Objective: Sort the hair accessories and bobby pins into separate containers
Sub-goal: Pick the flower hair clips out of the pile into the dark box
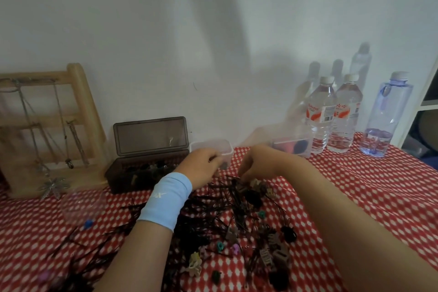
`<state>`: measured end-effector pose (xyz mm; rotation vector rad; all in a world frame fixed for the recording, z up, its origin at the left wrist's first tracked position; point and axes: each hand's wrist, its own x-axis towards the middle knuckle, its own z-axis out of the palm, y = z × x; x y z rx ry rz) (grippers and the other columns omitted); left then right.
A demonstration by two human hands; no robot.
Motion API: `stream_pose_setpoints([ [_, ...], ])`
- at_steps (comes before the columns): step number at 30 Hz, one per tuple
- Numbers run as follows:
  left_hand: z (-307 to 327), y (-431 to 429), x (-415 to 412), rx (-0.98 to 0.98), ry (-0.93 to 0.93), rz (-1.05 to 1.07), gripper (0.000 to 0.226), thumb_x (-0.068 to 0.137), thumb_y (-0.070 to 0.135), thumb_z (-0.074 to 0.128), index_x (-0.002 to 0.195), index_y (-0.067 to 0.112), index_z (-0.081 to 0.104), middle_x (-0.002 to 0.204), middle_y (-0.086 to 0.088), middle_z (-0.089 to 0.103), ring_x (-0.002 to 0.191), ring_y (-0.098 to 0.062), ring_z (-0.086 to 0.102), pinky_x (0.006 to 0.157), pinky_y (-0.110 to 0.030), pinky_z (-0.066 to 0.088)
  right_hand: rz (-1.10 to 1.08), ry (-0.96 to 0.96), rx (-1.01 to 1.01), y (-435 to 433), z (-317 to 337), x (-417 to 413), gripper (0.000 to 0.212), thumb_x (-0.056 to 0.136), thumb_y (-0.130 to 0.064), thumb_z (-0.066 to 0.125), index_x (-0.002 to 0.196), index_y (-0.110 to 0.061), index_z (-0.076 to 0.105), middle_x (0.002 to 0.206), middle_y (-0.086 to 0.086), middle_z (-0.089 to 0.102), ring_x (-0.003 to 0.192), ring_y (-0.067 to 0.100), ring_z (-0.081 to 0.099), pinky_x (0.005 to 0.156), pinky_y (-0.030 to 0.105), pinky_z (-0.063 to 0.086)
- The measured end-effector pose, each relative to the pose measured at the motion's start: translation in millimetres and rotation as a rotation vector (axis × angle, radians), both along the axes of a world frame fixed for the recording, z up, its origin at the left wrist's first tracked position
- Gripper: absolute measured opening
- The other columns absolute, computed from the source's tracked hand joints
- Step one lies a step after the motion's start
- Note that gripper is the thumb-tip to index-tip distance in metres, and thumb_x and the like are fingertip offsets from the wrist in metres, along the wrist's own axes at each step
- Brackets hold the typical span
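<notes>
A heap of dark bobby pins (pixel 208 216) mixed with small claw clips (pixel 267 258) and hair ties (pixel 289 233) covers the red-and-white cloth. My left hand (pixel 203 165), with a blue wristband, hovers at the rim of a small clear tub (pixel 213 146). Its fingers are curled, and something dark, blurred, shows between them. My right hand (pixel 257 163) reaches down into the far edge of the heap, fingertips pinching at dark pins there. A dark brown box (pixel 142 173) with its lid up holds dark accessories, just left of my left hand.
A wooden jewellery stand (pixel 52 125) hung with chains stands at the far left. A clear tub with pink and dark items (pixel 291 144) sits behind my right hand. Three water bottles (pixel 322 114) stand at the back right. A clear round lid (pixel 80 206) lies left.
</notes>
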<state>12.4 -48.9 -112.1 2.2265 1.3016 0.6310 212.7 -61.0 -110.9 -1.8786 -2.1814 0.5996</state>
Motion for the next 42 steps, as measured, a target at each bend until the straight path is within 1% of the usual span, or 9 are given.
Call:
stream_pose_setpoints([
  [4,-3.8,1.1,0.9,-0.113,-0.094,-0.052,0.006,0.095,0.024,0.061,0.091,0.020,0.061,0.079,-0.001,0.075,0.070,-0.025,0.072,0.070,-0.036,0.058,0.018,-0.014,0.017,2.5,2.9,1.3,0.009,0.087,-0.028,0.075,0.095,-0.028,0.080,0.090,-0.015,0.075,0.087,0.004,0.068,0.092,0.030,0.057],
  [8,-6.2,-0.7,6.9,-0.068,-0.023,-0.084,0.014,0.088,0.017,0.065,0.099,0.025,0.066,0.087,0.008,0.065,0.065,-0.005,0.060,0.069,-0.023,0.052,0.080,-0.078,-0.076,3.2,1.7,-0.7,0.020,0.089,-0.026,0.072,0.108,-0.033,0.077,0.098,-0.018,0.071,0.095,0.004,0.064,0.097,0.029,0.050],
  [12,-2.0,-7.0,14.3,-0.075,0.057,-0.144,0.020,0.091,0.016,0.062,0.097,0.028,0.076,0.074,0.015,0.065,0.053,0.005,0.056,0.064,-0.016,0.047,0.070,-0.067,-0.043,4.7,3.7,6.4,0.014,0.090,-0.025,0.073,0.101,-0.030,0.080,0.095,-0.015,0.074,0.091,0.006,0.066,0.093,0.030,0.053],
  [17,-6.1,-16.8,26.7,-0.079,0.216,-0.261,0.021,0.089,0.021,0.069,0.108,0.028,0.077,0.110,0.010,0.073,0.098,-0.006,0.064,0.091,-0.019,0.045,-0.017,0.078,0.045,8.4,2.9,18.1,0.014,0.085,-0.017,0.077,0.095,-0.027,0.077,0.096,-0.011,0.075,0.089,0.006,0.068,0.087,0.027,0.057],
  [21,-5.3,-15.9,26.9,-0.031,0.283,-0.236,0.025,0.088,0.019,0.071,0.112,0.025,0.075,0.115,0.008,0.071,0.099,-0.008,0.061,0.089,-0.019,0.043,0.029,0.050,-0.050,7.1,3.2,17.2,0.022,0.086,-0.023,0.078,0.105,-0.033,0.071,0.105,-0.013,0.070,0.096,0.008,0.067,0.091,0.030,0.058],
  [27,0.2,-10.6,14.3,-0.007,0.211,-0.156,0.019,0.092,0.026,0.066,0.109,0.027,0.074,0.117,0.009,0.069,0.106,-0.010,0.061,0.096,-0.024,0.043,0.056,0.013,-0.069,1.4,11.8,18.1,0.041,0.083,-0.013,0.080,0.119,-0.030,0.071,0.097,-0.015,0.069,0.091,0.005,0.066,0.092,0.030,0.055],
  [32,5.5,-1.9,0.9,0.020,0.140,-0.077,0.019,0.093,0.028,0.064,0.109,0.030,0.073,0.115,0.013,0.067,0.101,-0.007,0.062,0.096,-0.024,0.044,0.091,-0.033,-0.094,-0.5,18.0,12.2,0.032,0.084,-0.012,0.079,0.110,-0.030,0.076,0.104,-0.015,0.074,0.092,0.005,0.070,0.092,0.026,0.055],
  [36,9.5,-2.4,-3.2,0.033,0.128,-0.070,0.014,0.092,0.028,0.067,0.103,0.033,0.073,0.108,0.013,0.067,0.098,-0.006,0.061,0.090,-0.021,0.042,0.087,-0.090,-0.113,-1.3,15.0,2.7,0.024,0.084,-0.013,0.079,0.097,-0.033,0.081,0.093,-0.017,0.076,0.084,0.005,0.073,0.085,0.025,0.058],
  [42,18.8,-8.9,-10.3,0.051,0.039,-0.051,0.012,0.091,0.025,0.068,0.099,0.030,0.074,0.110,0.012,0.066,0.096,-0.005,0.057,0.086,-0.019,0.037,0.126,-0.146,-0.063,-6.1,20.8,-6.3,0.015,0.084,-0.017,0.079,0.091,-0.030,0.081,0.088,-0.017,0.076,0.085,0.005,0.071,0.090,0.025,0.054],
])
